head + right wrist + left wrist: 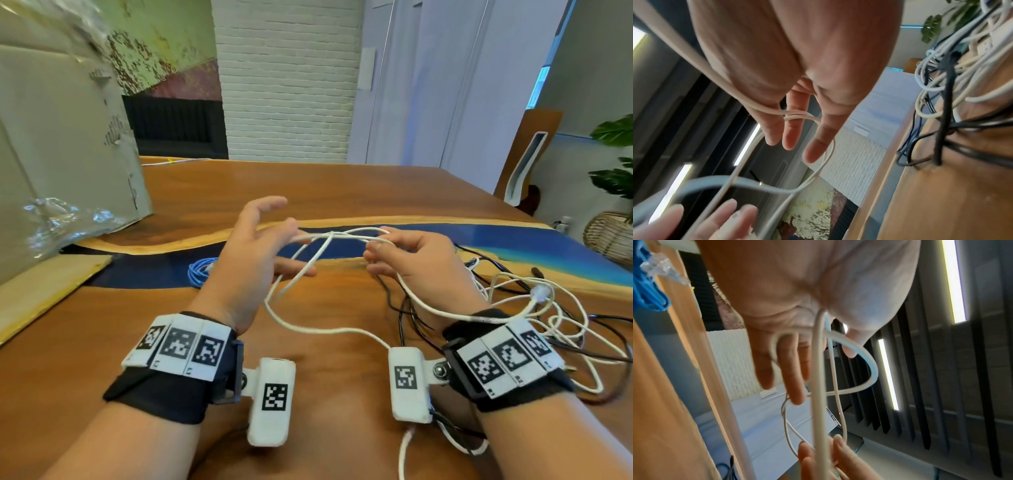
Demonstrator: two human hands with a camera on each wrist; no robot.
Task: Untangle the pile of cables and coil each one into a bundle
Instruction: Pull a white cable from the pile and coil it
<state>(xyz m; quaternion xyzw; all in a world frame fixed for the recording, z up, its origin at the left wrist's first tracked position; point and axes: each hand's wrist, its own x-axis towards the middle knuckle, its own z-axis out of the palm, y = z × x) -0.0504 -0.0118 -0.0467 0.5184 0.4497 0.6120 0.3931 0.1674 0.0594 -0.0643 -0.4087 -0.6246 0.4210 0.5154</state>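
I hold a white cable [318, 329] in the air between both hands over the wooden table [342, 192]. My left hand [291, 250] has its fingers spread and straight, and loops of the cable lie across them. In the left wrist view the cable [818, 386] loops round the straight fingers [791, 369]. My right hand [376, 243] pinches the same cable with curled fingers. From there it runs back over my right wrist into the tangled pile of white and black cables [513, 308]. The right wrist view shows the cable [748, 162] crossing the fingers [791, 129] and the pile [941, 73].
A coiled blue cable [202, 270] lies on the table left of my left hand. A large cardboard box [61, 154] with crumpled clear plastic [58, 219] stands at the left. A chair [527, 154] and a wicker basket [609, 233] are beyond the table's right edge.
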